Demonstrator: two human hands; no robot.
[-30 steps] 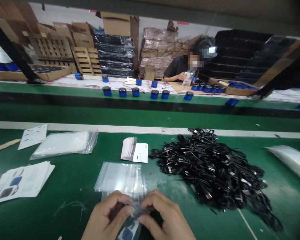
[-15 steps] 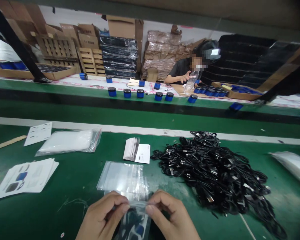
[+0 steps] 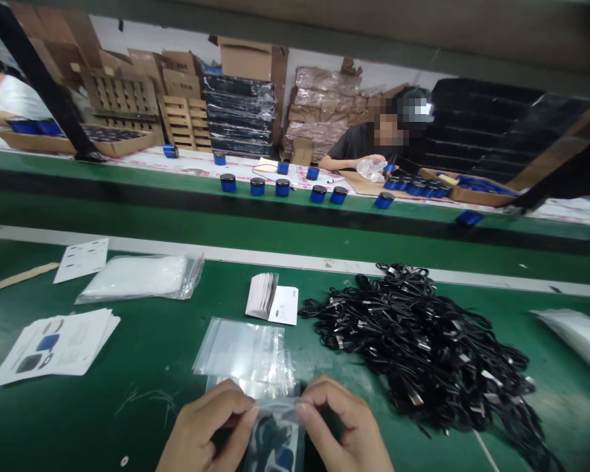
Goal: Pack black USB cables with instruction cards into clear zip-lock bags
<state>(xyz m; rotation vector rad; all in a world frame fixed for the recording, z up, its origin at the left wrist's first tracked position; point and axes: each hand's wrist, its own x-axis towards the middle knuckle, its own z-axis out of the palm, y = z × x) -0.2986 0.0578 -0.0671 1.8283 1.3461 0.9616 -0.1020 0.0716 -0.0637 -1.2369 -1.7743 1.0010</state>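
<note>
A clear zip-lock bag (image 3: pixel 274 436) hangs between my hands at the bottom middle, with a black cable and a printed card showing through it. My left hand (image 3: pixel 214 426) pinches the left end of the bag's top edge between thumb and fingers. On the opposite end of that edge, my right hand (image 3: pixel 341 423) holds a like pinch. Just beyond my fingers lie flat clear bags (image 3: pixel 240 347) in a loose stack. To the right of my hands spreads a large heap of black cables (image 3: pixel 417 341) with metal plugs.
Printed sheets (image 3: pixel 54 347) lie left, below a filled plastic bag (image 3: pixel 137 276) and a wooden strip (image 3: pixel 24 275). Small folded leaflets (image 3: pixel 273 300) stand mid-table. Another bag (image 3: pixel 577 337) lies far right. Across, a co-worker (image 3: pixel 364 147) handles a clear bottle near blue cylinders (image 3: pixel 318 193).
My hands keep their pinch on the bag's top edge, shifted slightly to the right. The co-worker's bottle has gone from upright to tilted and lower.
</note>
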